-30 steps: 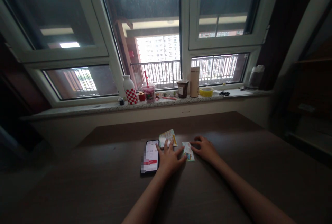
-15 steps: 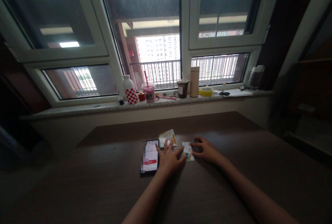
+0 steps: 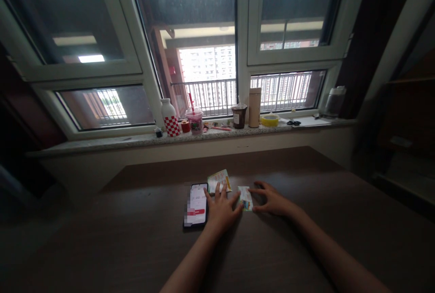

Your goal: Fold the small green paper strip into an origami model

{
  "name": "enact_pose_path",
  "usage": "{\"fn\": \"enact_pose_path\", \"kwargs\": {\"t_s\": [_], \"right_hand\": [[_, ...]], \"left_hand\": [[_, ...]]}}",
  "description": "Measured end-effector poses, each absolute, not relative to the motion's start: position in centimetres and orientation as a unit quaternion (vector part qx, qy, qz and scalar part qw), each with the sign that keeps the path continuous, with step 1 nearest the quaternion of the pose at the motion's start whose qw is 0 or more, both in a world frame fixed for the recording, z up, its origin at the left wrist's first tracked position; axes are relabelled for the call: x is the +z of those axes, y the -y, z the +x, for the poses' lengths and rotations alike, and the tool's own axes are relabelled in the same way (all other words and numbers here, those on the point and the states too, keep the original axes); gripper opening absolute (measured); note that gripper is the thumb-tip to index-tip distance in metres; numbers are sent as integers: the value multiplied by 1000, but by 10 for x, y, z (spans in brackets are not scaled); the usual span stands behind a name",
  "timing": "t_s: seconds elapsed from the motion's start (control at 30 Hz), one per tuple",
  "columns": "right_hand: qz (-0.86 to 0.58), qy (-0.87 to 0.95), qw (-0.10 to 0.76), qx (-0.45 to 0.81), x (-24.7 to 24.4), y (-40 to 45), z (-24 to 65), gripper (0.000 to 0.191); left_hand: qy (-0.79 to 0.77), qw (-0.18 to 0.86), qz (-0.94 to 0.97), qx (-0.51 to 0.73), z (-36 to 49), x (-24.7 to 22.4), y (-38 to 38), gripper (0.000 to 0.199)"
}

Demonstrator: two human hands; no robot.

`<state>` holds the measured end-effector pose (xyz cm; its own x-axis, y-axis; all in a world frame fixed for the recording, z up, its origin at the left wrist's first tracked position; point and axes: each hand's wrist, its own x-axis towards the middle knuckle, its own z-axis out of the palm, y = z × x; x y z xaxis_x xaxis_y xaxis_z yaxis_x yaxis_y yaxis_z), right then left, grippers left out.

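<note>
A small printed packet (image 3: 245, 198) lies flat on the brown table between my two hands. My left hand (image 3: 222, 208) is spread, its thumb side at the packet's left edge and other fingertips over the lower edge of a second printed paper (image 3: 219, 180). Left of that hand lies a phone (image 3: 198, 204) with its lit screen up, one fingertip close to its upper right edge. My right hand (image 3: 272, 200) rests with fingers apart, fingertips at the packet's right edge.
Behind the table (image 3: 163, 256), the stone windowsill (image 3: 136, 141) bears a checkered white bottle (image 3: 170, 118), a pink cup (image 3: 195, 122), a dark drink cup (image 3: 239, 116), a beige flask (image 3: 254, 108), yellow tape (image 3: 269, 121) and black scissors (image 3: 294, 122).
My right thumb has shifted slightly down and the fingers of my right hand are a little wider apart. The packet has turned or shifted very slightly left. My left hand is nearly still.
</note>
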<state>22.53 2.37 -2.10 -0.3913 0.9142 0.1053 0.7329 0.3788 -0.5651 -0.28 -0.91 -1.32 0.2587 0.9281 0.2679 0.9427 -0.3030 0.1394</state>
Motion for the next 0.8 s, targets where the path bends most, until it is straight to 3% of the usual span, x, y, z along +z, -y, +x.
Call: {"fn": "enact_pose_path", "kwargs": {"t_s": [0.27,0.37,0.63,0.8], "right_hand": [[-492,818,217,205,-19,-21,226,74],[-460,836,214,207,-16,-20,225,62],[-462,844,197,189,-14,-14,215,50],[-458,848,219,151,-13,-10,208,44]], "left_hand": [[595,50,-785,-165,-2,-15,10,56],[594,68,-782,-177,-2,-16,10,56],[591,98,-774,-206,-1,-14,11,41],[560,62,-798,-216,0,-10,13,33]]}}
